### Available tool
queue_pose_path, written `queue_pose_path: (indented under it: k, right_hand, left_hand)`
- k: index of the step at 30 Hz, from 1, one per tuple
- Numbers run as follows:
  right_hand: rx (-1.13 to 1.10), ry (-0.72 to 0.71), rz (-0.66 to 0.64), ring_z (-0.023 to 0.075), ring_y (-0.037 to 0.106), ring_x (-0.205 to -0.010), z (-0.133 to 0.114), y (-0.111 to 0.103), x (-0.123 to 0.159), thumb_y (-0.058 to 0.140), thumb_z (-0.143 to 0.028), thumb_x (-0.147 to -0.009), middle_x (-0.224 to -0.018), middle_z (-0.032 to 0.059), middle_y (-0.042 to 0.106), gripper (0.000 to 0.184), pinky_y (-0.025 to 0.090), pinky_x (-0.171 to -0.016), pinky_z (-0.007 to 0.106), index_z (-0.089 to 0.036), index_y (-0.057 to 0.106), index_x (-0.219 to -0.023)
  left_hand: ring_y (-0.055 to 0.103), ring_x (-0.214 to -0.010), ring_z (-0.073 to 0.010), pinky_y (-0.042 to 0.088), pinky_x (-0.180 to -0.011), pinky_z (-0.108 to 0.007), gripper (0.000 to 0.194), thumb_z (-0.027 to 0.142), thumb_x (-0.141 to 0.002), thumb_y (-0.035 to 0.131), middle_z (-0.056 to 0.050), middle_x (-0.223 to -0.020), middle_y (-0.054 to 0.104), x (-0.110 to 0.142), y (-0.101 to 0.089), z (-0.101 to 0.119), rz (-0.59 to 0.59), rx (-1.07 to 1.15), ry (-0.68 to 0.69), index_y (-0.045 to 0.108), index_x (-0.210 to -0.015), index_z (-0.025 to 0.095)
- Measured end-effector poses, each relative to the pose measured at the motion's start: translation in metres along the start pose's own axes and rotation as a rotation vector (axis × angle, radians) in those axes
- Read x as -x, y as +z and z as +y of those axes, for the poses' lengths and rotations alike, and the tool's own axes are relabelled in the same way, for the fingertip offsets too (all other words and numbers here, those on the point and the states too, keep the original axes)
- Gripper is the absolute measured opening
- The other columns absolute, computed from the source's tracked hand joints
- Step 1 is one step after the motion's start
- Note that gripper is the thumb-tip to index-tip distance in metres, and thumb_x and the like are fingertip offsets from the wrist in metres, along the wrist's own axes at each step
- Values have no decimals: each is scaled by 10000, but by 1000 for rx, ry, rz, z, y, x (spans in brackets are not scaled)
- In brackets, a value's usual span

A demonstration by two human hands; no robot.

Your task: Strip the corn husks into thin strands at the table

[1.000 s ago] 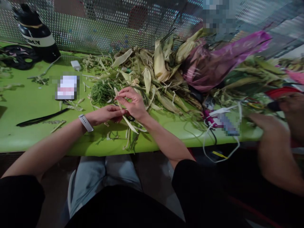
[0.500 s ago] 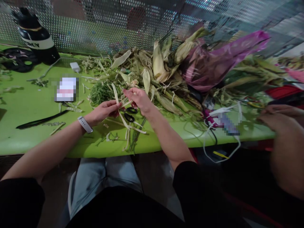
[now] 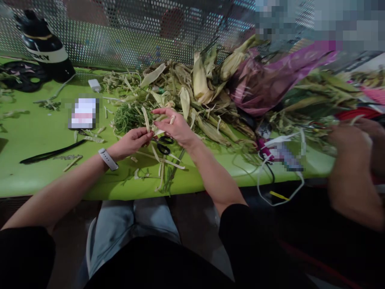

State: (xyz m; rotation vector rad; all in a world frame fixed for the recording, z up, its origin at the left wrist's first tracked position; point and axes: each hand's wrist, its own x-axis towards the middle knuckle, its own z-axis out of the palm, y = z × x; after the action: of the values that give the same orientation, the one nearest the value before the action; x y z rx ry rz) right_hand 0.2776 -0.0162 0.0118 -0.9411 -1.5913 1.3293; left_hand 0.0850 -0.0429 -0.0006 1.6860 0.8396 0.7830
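Note:
My left hand [image 3: 138, 138], with a pale watch band on the wrist, pinches pale corn husk strips [image 3: 146, 118]; one end stands up above the fingertips. Close beside it, my right hand [image 3: 173, 126] has its upper fingers stretched out, while a strip passes from the left hand into it and a pale end shows among its fingers. Black-handled scissors [image 3: 164, 148] lie on the table just under the hands. Loose husk strips [image 3: 173, 162] and thin green stems lie in front of them. A bundle of green stringy strands [image 3: 129, 118] is behind the left hand.
A heap of corn husks [image 3: 200, 80] and a purple plastic bag [image 3: 258, 86] lie behind. On the left are a phone [image 3: 82, 114], a white charger plug [image 3: 94, 85] and a black bottle [image 3: 48, 52]. White cable [image 3: 260, 184] hangs over the edge near another person's hands [image 3: 350, 136].
My right hand's fingers have spread from a pinch, and the strip there has shifted into the hand. My left hand stays nearly in place. The other person's hands have moved.

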Motion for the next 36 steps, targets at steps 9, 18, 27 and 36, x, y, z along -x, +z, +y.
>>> queue_pose_path:
  k: [9, 18, 27, 36]
  right_hand:
    - [59, -22, 52, 68, 313, -414, 3, -7, -4, 754, -514, -724, -483, -88, 416, 389, 323, -417, 225, -213, 642, -944]
    - [575, -376, 239, 198, 600, -1014, -10, -14, 4, 591, -546, -864, -950, 38, 673, 361, 436, -996, 419, -212, 726, -833]
    - [908, -563, 103, 205, 580, -1090, 6, 21, 7, 591, -367, -912, -933, 17, 698, 173, 286, -1148, 484, -269, 726, -863]
    - [1011, -624, 425, 272, 552, -1188, -15, -9, 12, 389, -395, -986, -1088, 88, 657, 330, 304, -1114, 586, -242, 663, -1089]
  left_hand:
    - [437, -589, -79, 361, -576, -220, 360, 487, -862, 603, 5, -669, 510, 2, 0, 1, -3, 279, -82, 658, -882, 131]
    - [500, -629, -95, 414, -619, -236, 387, 514, -846, 610, -7, -682, 584, 0, 2, -1, -51, 15, -40, 659, -831, 131]
    - [461, -518, -89, 350, -520, -236, 384, 466, -845, 625, -14, -588, 568, 1, 8, -1, -163, -66, -49, 596, -647, 138]
    - [586, -723, -127, 411, -649, -247, 380, 355, -892, 561, -63, -899, 703, 6, 4, 6, 38, 273, -89, 599, -1216, 161]
